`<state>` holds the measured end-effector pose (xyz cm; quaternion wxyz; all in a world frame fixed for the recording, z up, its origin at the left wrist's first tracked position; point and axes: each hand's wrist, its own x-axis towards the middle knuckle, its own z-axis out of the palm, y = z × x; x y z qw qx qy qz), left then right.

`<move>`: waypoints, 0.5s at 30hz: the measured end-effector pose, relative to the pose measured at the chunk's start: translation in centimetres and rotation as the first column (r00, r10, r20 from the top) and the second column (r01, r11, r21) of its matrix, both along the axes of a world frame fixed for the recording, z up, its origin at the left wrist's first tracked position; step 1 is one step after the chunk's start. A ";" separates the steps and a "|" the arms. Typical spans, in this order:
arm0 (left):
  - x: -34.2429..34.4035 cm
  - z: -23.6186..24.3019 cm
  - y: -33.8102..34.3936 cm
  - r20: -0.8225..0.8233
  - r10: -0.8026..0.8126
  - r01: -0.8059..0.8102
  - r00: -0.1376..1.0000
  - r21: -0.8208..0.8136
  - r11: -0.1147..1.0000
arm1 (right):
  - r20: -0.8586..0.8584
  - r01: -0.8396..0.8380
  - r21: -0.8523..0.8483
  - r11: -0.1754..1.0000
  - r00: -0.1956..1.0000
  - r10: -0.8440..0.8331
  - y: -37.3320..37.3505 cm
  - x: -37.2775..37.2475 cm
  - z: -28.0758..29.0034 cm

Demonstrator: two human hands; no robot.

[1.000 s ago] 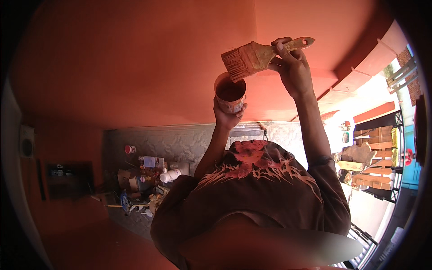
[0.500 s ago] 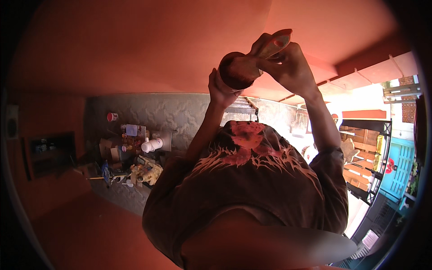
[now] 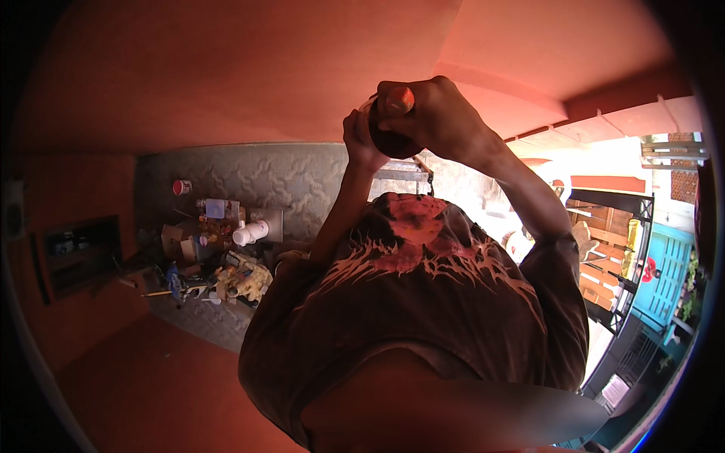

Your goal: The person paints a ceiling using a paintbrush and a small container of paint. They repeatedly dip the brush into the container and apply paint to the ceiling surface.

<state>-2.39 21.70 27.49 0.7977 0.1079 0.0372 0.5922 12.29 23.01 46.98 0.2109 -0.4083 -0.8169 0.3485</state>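
My left hand (image 3: 362, 145) is wrapped round the side of a small round paint can (image 3: 394, 143), holding it up in front of my chest with its dark mouth facing me. In my right hand (image 3: 445, 113), closed over that mouth, is a paintbrush (image 3: 400, 100). Only the rounded, reddish end of its handle shows, pointing toward me. The bristles are hidden by my hand and the can, so whether they touch the paint cannot be seen.
Orange-red painted surfaces (image 3: 226, 75) surround me. To the left, a white jug (image 3: 251, 232), a cardboard box (image 3: 177, 243), a small red-and-white tub (image 3: 181, 187) and a yellowish crumpled heap (image 3: 243, 279) clutter the area. Wooden slats (image 3: 600, 257) and a turquoise gate (image 3: 668, 279) stand right.
My right hand has turned and moved down and left over the can. The brush, earlier lying across the rim with its flat handle up right, now points its handle end toward me.
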 end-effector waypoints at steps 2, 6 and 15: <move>-0.3 -1.1 0.3 -0.003 -0.006 0.006 1.000 0.022 1.000 | -0.023 -0.018 0.005 1.000 1.000 0.018 0.2 -0.3 -0.5; 1.5 -1.7 0.7 0.004 0.003 -0.003 1.000 -0.037 0.999 | 0.013 -0.022 0.033 0.999 1.000 0.021 0.6 1.0 -0.4; 2.0 1.6 1.9 0.015 -0.069 0.069 0.997 0.025 0.997 | 0.066 0.137 -0.033 0.990 0.989 -0.135 1.2 1.7 3.5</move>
